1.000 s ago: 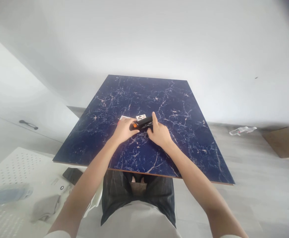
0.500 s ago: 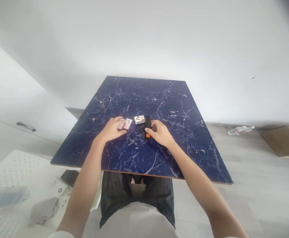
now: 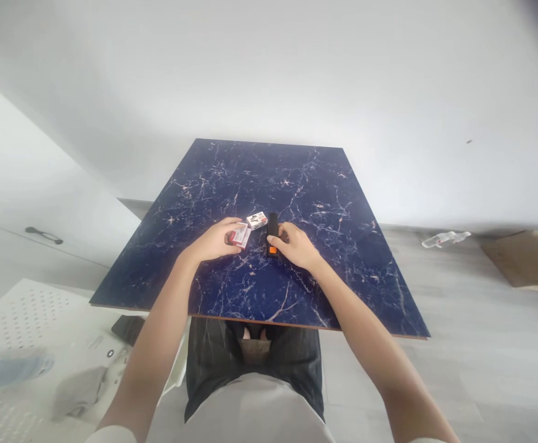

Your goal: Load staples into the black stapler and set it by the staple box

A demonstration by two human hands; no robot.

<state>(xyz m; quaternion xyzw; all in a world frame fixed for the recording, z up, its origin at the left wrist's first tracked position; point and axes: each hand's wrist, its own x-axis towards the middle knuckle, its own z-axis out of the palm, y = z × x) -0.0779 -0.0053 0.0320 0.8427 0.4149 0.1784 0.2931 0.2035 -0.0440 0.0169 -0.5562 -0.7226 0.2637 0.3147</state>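
Observation:
Near the middle of the blue marbled table [image 3: 269, 295], my left hand [image 3: 217, 240] grips a small red-and-white box [image 3: 241, 235] between thumb and fingers. Just behind that box is a second small box [image 3: 256, 220], white with dark and red print, tilted a little and close to or touching the first. My right hand [image 3: 296, 246] is closed on a black stapler-like device [image 3: 273, 227] with an orange patch near its front end. Its thumb lies across the top, and the device points away from me. What the print on the boxes says is too small to read.
A white perforated surface [image 3: 24, 314] at lower left carries a clear plastic bottle [image 3: 10, 371], a grey cloth [image 3: 79, 391] and a dark flat item [image 3: 128, 330]. On the floor at right lie a clear bottle [image 3: 444, 239] and a cardboard box [image 3: 522, 258]. A white wall rises behind the table.
My left hand has slid right with the red-and-white box, which is now turned and nearer the black device. The white box has tilted. My right hand keeps its hold.

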